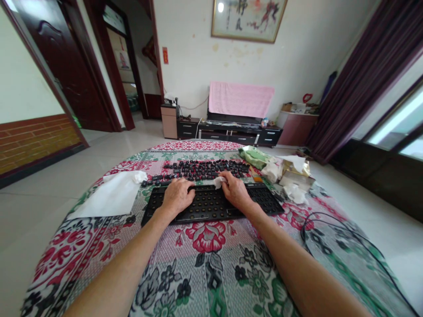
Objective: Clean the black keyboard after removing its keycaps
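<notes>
A black keyboard base (211, 207) with its keycaps taken off lies on the floral tablecloth (205, 259). My left hand (177, 196) rests curled on its upper left part and seems to steady it. My right hand (235, 189) presses a small white wipe (218, 181) against the keyboard's top edge, fingers closed around it. Behind the keyboard, several loose black keycaps (205, 169) lie spread in rows on the cloth.
A flat white tissue (114, 196) lies left of the keyboard. Crumpled tissues and green and gold wrappers (280, 169) sit at the right. A black cable (330, 229) loops over the table's right side. Beyond stand a low TV cabinet (238, 132) and a pink cloth.
</notes>
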Demonstrator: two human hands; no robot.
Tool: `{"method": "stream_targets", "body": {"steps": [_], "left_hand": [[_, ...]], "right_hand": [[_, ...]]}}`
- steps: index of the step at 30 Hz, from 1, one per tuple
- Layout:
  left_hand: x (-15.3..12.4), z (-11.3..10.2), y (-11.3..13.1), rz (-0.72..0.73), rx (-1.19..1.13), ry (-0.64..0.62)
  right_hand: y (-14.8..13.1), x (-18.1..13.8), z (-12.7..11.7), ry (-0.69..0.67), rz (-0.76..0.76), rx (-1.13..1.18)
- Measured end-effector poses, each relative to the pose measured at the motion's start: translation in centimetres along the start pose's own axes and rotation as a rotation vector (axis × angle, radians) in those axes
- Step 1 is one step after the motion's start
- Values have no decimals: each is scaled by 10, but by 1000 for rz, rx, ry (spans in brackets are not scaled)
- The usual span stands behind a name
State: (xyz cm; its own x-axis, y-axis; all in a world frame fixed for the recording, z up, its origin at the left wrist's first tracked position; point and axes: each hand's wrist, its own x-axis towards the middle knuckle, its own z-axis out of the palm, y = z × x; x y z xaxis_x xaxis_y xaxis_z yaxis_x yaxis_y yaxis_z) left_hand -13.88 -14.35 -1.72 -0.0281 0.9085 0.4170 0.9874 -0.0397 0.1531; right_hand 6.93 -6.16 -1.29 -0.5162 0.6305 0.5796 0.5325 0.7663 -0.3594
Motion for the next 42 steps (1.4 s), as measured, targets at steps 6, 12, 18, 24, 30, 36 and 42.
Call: {"method": "stream_targets", "body": {"steps": [6, 12, 18, 24, 30, 36, 42], "left_hand": [[-2, 0, 3, -11, 6, 13], [-1, 1, 2, -10, -4, 14], [0, 2, 1, -10, -22, 6], [0, 0, 1, -9, -32, -4], [0, 2, 0, -20, -20, -2], [-1, 4, -1, -14, -1, 8], [0, 3, -1, -3, -19, -3]], "right_hand": [[4, 2, -14, 64, -45, -150], [2, 0, -7, -155, -125, -106], [4, 1, -4, -170, -137, -5], [3, 0, -4, -221, -227, 42], [-7, 0, 3, -197, -162, -168], [-15, -1, -1, -229, -149, -197], [-12, 0, -1, -228, -131, -140]]}}
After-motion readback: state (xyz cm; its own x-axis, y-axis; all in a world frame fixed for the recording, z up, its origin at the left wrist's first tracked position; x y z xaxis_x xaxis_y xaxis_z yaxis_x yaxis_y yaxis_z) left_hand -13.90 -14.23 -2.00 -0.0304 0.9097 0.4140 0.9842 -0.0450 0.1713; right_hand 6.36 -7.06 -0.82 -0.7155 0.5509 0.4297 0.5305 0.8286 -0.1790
